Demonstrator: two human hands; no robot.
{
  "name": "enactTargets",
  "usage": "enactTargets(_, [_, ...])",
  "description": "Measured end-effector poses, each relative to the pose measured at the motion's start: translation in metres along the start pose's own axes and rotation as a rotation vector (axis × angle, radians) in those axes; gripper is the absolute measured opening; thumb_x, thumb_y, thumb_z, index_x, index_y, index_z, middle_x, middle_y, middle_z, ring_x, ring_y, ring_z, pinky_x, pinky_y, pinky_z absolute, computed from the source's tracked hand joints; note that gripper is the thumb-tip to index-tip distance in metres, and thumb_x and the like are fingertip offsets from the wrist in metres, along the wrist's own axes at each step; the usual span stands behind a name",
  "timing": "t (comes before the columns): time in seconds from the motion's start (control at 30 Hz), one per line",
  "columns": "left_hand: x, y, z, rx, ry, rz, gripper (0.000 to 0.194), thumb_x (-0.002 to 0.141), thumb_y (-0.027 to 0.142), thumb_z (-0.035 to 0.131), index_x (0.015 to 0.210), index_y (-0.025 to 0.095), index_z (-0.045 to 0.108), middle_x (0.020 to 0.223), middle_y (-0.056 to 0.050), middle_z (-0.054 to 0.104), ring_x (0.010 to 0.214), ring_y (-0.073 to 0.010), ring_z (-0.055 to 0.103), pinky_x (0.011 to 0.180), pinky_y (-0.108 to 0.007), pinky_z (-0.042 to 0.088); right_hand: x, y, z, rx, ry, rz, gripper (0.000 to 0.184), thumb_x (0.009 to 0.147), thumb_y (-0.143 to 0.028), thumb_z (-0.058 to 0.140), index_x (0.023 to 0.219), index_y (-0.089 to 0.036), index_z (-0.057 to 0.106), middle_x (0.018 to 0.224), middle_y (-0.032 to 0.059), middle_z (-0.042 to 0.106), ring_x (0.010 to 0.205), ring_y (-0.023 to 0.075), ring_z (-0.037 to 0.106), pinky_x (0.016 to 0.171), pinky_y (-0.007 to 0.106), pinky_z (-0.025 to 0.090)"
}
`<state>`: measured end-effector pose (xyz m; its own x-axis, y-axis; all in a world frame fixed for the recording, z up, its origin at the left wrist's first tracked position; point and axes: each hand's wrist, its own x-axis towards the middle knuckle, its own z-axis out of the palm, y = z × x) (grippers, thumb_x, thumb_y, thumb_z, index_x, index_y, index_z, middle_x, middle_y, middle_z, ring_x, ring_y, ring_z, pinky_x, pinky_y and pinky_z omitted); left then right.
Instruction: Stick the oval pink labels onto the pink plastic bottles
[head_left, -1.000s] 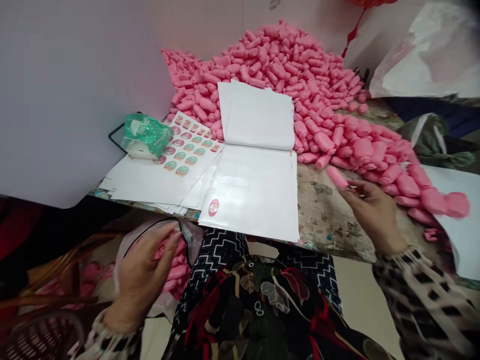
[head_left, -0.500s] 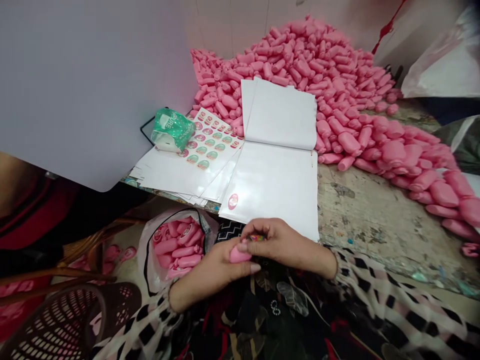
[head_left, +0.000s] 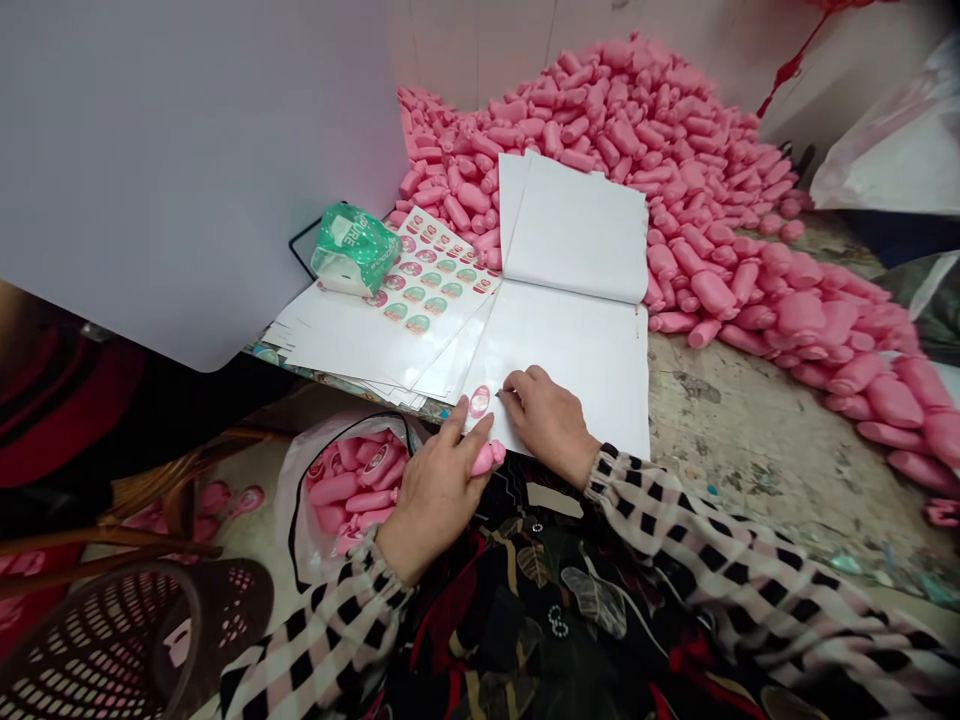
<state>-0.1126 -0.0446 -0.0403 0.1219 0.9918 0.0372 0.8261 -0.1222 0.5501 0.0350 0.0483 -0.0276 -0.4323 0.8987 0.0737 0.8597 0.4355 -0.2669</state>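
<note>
My left hand (head_left: 435,490) grips a pink bar (head_left: 489,458), shaped like a small bottle, whose end sticks out past my fingers at the edge of a white sheet. My right hand (head_left: 545,422) rests on the white sheet pad (head_left: 570,360), its curled fingertips beside a small round pink label (head_left: 480,401). Whether those fingertips pinch anything is hidden. A sheet of round printed stickers (head_left: 442,280) lies to the left of the pad, with a green plastic packet (head_left: 352,250) on its far corner.
A large heap of pink bars (head_left: 637,170) covers the back of the worn, stained table (head_left: 757,440). A white plastic bag of pink bars (head_left: 352,490) stands below the table edge near my lap. A brown perforated basket (head_left: 142,630) sits at lower left, and a white board (head_left: 187,150) rises at left.
Both hands have moved from above my lap onto the near edge of the white pad. My left hand still holds the pink bar, and my right hand has left the bar for the sheet.
</note>
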Motion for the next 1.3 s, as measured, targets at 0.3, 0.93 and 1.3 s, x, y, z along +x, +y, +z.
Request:
enactTargets(0.3, [-0.001,-0.003,0.012,0.182,-0.009,-0.011,0.050,0.089,0.026,0.046,0.138,0.030,0.039,0.154,-0.011,0.017,0.123,-0.0295,0.047,0.094,-0.043,0.044,0.001,-0.004,0.000,-0.058,-0.026,-0.012,0.023,0.094,-0.033,0.037,0.091,-0.021,0.057,0.089,0.0032,0.057,0.070,0.0144,0.055,0.054,0.028,0.028])
enactTargets(0.93, [-0.003,-0.002,0.028,0.288,0.039,-0.020,0.058,0.090,0.027,0.044,0.145,0.031,0.025,0.155,-0.013,0.012,0.113,-0.0299,0.055,0.085,-0.042,0.049,0.001,-0.012,0.009,0.255,-0.051,0.215,0.027,0.087,-0.045,0.047,0.081,-0.023,0.061,0.082,0.0013,0.063,0.071,0.0146,0.054,0.058,0.027,0.029])
enactTargets(1.3, [-0.005,-0.001,0.026,0.341,0.036,-0.027,0.060,0.087,0.024,0.048,0.143,0.032,0.028,0.154,-0.014,0.017,0.103,-0.0272,0.060,0.083,-0.041,0.049,0.023,-0.018,-0.020,0.125,-0.037,0.072,0.018,0.079,-0.037,0.055,0.071,-0.022,0.063,0.076,0.0001,0.063,0.063,0.0131,0.049,0.053,0.027,0.023])
